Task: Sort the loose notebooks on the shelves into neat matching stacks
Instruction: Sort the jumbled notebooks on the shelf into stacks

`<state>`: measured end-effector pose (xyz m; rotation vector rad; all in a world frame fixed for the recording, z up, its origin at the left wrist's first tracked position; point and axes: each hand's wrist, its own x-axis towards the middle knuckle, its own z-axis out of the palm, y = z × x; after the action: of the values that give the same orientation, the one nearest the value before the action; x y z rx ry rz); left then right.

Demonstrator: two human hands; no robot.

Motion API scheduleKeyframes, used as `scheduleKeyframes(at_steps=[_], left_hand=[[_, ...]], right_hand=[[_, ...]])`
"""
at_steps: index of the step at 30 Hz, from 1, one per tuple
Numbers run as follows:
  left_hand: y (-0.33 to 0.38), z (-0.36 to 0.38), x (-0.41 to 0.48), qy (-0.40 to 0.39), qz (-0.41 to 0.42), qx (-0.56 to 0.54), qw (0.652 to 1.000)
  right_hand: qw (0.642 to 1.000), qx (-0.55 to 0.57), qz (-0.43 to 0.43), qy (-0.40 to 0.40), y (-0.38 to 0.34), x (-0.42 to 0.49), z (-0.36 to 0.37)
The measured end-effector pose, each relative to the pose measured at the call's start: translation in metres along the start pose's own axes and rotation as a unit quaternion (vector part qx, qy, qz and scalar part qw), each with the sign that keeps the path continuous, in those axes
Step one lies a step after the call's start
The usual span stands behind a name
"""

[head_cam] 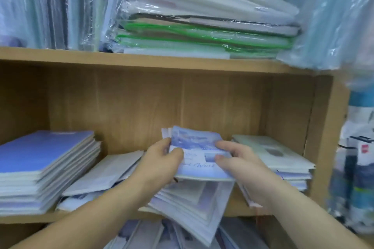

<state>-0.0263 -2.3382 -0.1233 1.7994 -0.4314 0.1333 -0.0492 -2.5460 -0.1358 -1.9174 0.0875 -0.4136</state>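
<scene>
Notebooks [195, 143] with pale blue printed covers, a thin bunch of them, are held between two hands just above the middle shelf [30, 219] of a wooden bookcase. The left hand [162, 159] pinches the bunch's left edge, thumb across the top cover. The right hand [236, 157] grips the right edge the same way, fingers curled beneath. Directly below lies a slumped pile [194, 200] of similar notebooks, fanned out and hanging over the shelf's front lip. To the left stands a squared blue stack [40, 157], with white-covered notebooks [107, 170] lying aslant between it and the pile. To the right a pale stack [273, 155] sits near the side wall. Plastic-wrapped folders [202, 26] crowd the shelf above, and more loose notebooks [149, 234] show below. The held bunch looks light and thin, with soft covers likely to bend and slide against one another, so a hold on both side edges, squeezing it flat, seems the surest way to keep it together.
</scene>
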Motion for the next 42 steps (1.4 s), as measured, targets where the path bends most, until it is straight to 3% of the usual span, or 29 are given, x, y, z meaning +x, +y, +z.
scheduleKeyframes(at_steps=[7,11,13,15,17,19,20,22,24,26,30,34,39,42], left_hand=[[0.026,0.094,0.031,-0.04,0.05,-0.113,0.991],[0.027,0.154,0.063,-0.023,0.006,-0.172,0.985],[0.02,0.177,0.08,-0.059,-0.017,-0.15,0.987],[0.017,0.19,0.092,-0.095,-0.025,-0.099,0.99],[0.02,0.196,0.097,-0.096,-0.02,-0.031,0.995],[0.02,0.191,0.097,-0.077,0.028,0.132,0.988],[0.018,0.186,0.093,-0.074,0.045,0.173,0.981],[0.014,0.169,0.083,-0.101,0.062,0.127,0.985],[0.008,0.147,0.071,-0.118,0.099,0.109,0.982],[0.003,0.117,0.057,-0.121,0.147,0.159,0.969],[-0.017,0.041,0.027,-0.066,0.235,0.242,0.939],[-0.052,-0.03,0.005,-0.01,0.295,0.282,0.913],[-0.101,-0.103,-0.022,0.07,0.171,0.339,0.922],[-0.126,-0.141,-0.021,0.035,0.054,0.387,0.92]], right_hand=[[0.992,-0.021,-0.017,0.124,0.001,0.012,-0.09],[0.984,-0.007,-0.057,0.171,-0.006,0.01,-0.131],[0.974,-0.094,-0.095,0.181,-0.001,0.004,-0.142],[0.925,-0.287,-0.148,0.2,0.013,-0.001,-0.15],[0.9,-0.382,-0.165,0.129,0.026,-0.009,-0.146],[0.887,-0.432,-0.156,0.052,0.04,-0.013,-0.137],[0.866,-0.47,-0.166,0.043,0.046,-0.013,-0.131],[0.835,-0.518,-0.174,0.063,0.056,-0.012,-0.127],[0.834,-0.516,-0.172,0.094,0.056,-0.01,-0.127],[0.829,-0.528,-0.153,0.106,0.056,-0.006,-0.126],[0.815,-0.565,-0.087,0.099,0.032,-0.005,-0.105],[0.836,-0.491,-0.217,0.111,0.004,-0.018,-0.039],[0.876,-0.421,-0.226,-0.073,-0.011,-0.023,0.052],[0.885,-0.387,-0.227,-0.122,-0.011,-0.013,0.093]])
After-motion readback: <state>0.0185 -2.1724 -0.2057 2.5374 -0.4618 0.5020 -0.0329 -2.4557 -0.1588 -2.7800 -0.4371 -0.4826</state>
